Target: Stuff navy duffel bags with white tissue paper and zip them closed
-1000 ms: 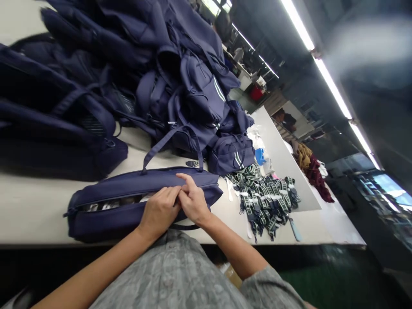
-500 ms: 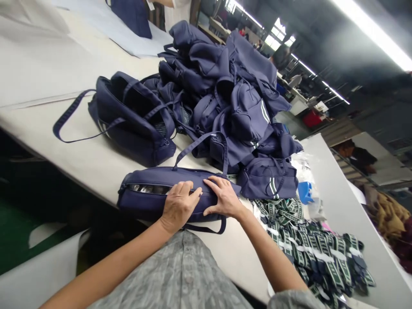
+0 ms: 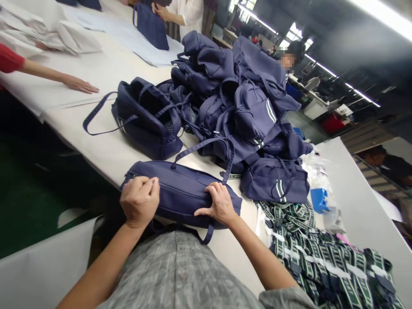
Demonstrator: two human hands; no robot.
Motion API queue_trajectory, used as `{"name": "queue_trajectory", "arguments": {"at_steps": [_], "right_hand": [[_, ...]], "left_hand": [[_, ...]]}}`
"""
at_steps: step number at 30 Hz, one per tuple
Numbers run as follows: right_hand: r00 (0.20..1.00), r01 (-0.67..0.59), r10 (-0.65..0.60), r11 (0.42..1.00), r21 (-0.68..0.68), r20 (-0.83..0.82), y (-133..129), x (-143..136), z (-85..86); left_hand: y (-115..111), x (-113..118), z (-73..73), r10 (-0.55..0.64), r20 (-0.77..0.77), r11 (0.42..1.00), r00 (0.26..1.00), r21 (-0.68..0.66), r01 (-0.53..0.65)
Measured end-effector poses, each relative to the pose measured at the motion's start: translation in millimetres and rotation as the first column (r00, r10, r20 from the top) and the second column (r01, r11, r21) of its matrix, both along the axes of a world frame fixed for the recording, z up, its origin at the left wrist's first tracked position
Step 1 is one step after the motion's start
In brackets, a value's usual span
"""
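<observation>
A navy duffel bag [image 3: 183, 189] lies lengthwise in front of me at the table's edge, its long zipper closed along the part I can see. At the bag's left end, my left hand [image 3: 140, 199] is closed in a pinch on the zipper pull, which the fingers hide. My right hand [image 3: 220, 204] grips the right end of the bag, thumb in front and fingers over the top. One strap stands up in a loop behind the bag, and another hangs at its front.
An open navy bag [image 3: 146, 122] and a large heap of navy bags [image 3: 222, 77] lie behind. To the right are bundled green-and-white straps [image 3: 325, 257] and a blue plastic piece [image 3: 319, 201]. A co-worker's hand [image 3: 79, 83] rests on the table [image 3: 64, 118] at left; another person handles fabric behind.
My left hand has moved left along the zipper to the bag's end, and the gap there has closed. My right hand stays on the bag. A red-sleeved arm has come in at left.
</observation>
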State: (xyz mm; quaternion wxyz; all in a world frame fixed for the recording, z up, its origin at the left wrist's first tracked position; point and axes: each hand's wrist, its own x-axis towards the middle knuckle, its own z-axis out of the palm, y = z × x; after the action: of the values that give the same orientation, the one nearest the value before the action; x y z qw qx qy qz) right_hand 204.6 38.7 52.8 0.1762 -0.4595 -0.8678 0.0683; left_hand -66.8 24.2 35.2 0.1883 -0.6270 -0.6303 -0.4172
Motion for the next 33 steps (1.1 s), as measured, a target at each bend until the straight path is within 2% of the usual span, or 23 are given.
{"name": "queue_trajectory", "arguments": {"at_steps": [2,4,8,9,10,12,14,15,18,21,24,27,30,31,33], "right_hand": [[1.000,-0.014,0.014,1.000,0.007,-0.010,-7.6,-1.8,-0.2],[1.000,-0.020,0.020,1.000,0.017,-0.018,-15.0,-3.9,0.5],[1.000,-0.008,0.009,1.000,0.028,-0.026,-24.9,-8.6,2.4],[1.000,-0.003,0.004,1.000,0.023,-0.028,-26.2,-9.9,2.6],[1.000,0.003,-0.002,1.000,0.017,-0.031,-27.0,-11.2,2.7],[0.999,0.019,-0.019,1.000,-0.001,-0.036,-27.3,-14.2,2.0],[0.998,0.046,-0.047,0.999,-0.010,-0.044,-25.4,-17.4,0.6],[0.997,0.065,-0.066,0.998,-0.014,-0.049,-23.8,-18.8,-0.1],[0.987,0.128,-0.132,0.990,-0.049,-0.091,-18.4,-19.6,0.2],[0.967,0.153,-0.178,0.978,-0.141,-0.184,-16.6,-9.4,6.6],[0.905,0.185,-0.265,0.950,-0.253,-0.334,-19.5,18.1,17.2],[0.794,0.354,-0.436,0.898,-0.262,-0.424,-21.0,63.8,22.5],[0.639,0.518,-0.627,0.779,-0.355,-0.444,-21.8,114.6,12.4],[0.560,0.538,-0.693,0.721,-0.437,-0.454,-23.6,127.5,5.0],[0.359,0.498,-0.795,0.606,-0.620,-0.489,-31.0,140.8,-14.5]], "left_hand": [[-0.2,-33.2,-9.2,0.117,0.113,0.993,0.987,-0.004,-0.117],[0.4,-62.0,-18.4,0.185,0.217,0.983,0.958,-0.052,-0.178],[9.0,-97.8,-35.0,0.195,0.434,0.972,0.880,-0.207,-0.113],[13.2,-102.9,-39.4,0.198,0.546,0.967,0.814,-0.243,-0.072],[18.2,-106.8,-44.2,0.212,0.671,0.962,0.711,-0.272,-0.030],[30.2,-111.0,-54.9,0.249,0.863,0.950,0.438,-0.307,0.063],[44.1,-110.9,-65.2,0.274,0.940,0.942,0.204,-0.305,0.142],[51.1,-109.6,-69.3,0.277,0.951,0.940,0.137,-0.298,0.169],[69.4,-104.2,-73.2,0.285,0.958,0.927,0.022,-0.281,0.247],[78.3,-102.5,-66.8,0.310,0.951,0.901,-0.002,-0.293,0.319],[78.9,-107.0,-64.7,0.342,0.938,0.883,0.061,-0.343,0.320],[72.9,-115.3,-76.6,0.366,0.921,0.888,0.134,-0.388,0.248],[62.7,-127.7,-94.8,0.402,0.906,0.855,0.137,-0.424,0.297],[60.2,-132.7,-99.5,0.418,0.900,0.836,0.127,-0.435,0.334],[59.1,-141.3,-105.3,0.430,0.896,0.807,0.114,-0.438,0.397]]}}
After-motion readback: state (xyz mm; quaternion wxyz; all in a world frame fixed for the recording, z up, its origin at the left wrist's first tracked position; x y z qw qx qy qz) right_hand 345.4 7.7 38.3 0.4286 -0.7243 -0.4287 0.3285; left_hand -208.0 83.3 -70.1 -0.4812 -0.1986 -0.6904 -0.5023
